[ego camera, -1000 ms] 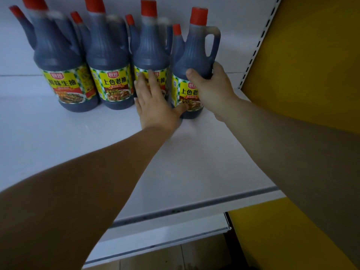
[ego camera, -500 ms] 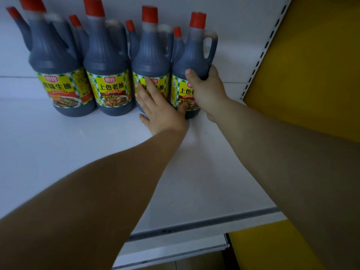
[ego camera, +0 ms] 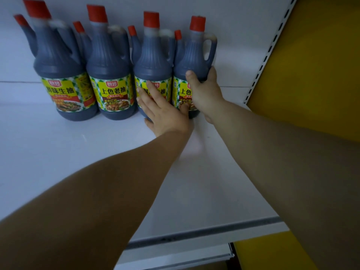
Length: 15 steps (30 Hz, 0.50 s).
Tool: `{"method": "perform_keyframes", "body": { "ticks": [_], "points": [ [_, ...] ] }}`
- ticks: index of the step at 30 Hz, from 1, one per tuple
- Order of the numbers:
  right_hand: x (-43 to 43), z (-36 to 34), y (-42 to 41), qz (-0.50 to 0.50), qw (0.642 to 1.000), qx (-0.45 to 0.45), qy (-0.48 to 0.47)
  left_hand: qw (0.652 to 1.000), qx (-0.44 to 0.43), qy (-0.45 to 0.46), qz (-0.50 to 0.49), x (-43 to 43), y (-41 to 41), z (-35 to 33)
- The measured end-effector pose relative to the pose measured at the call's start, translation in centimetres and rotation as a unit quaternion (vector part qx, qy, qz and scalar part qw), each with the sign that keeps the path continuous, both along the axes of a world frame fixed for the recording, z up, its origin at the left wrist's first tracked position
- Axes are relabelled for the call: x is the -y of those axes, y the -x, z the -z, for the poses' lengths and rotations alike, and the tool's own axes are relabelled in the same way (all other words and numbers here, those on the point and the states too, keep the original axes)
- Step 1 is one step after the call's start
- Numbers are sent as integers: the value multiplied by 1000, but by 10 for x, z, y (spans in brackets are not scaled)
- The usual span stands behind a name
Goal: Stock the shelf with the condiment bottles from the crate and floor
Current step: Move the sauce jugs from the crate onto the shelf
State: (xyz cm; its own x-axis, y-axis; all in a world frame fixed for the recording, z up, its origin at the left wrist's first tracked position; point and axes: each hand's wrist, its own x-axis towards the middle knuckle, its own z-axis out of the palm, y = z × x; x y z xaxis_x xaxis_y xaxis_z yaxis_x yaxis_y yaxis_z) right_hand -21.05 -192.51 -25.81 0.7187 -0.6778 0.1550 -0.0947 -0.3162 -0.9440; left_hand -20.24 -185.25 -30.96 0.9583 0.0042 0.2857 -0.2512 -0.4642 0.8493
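Four condiment bottles (ego camera: 112,75) stand at the back edge of the shelf (ego camera: 58,152). Four more red caps (ego camera: 78,26) show behind. Two hands (ego camera: 165,117).

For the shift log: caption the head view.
Right hand grips rightmost soy sauce bottle; left hand touches the next bottle.

Both arms reach forward. The left hand (ego camera: 165,115) is flat, fingers straight, while the right hand (ego camera: 204,92) curls round the rightmost bottle (ego camera: 194,55), thumb up.
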Motion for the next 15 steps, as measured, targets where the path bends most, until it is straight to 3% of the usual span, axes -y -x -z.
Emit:
{"method": "perform_keyframes", "body": {
  "ticks": [4,8,15],
  "points": [
    [-16,3,21,4,999,-34,-8,997,-12,1,73,-26,0,-9],
    [-27,10,69,-10,994,-94,51,984,-7,-69,165,-62,9,-15],
    [-70,-3,187,63,975,-204,64,885,-49,-213,412,-116,63,-41]
  ]
}}
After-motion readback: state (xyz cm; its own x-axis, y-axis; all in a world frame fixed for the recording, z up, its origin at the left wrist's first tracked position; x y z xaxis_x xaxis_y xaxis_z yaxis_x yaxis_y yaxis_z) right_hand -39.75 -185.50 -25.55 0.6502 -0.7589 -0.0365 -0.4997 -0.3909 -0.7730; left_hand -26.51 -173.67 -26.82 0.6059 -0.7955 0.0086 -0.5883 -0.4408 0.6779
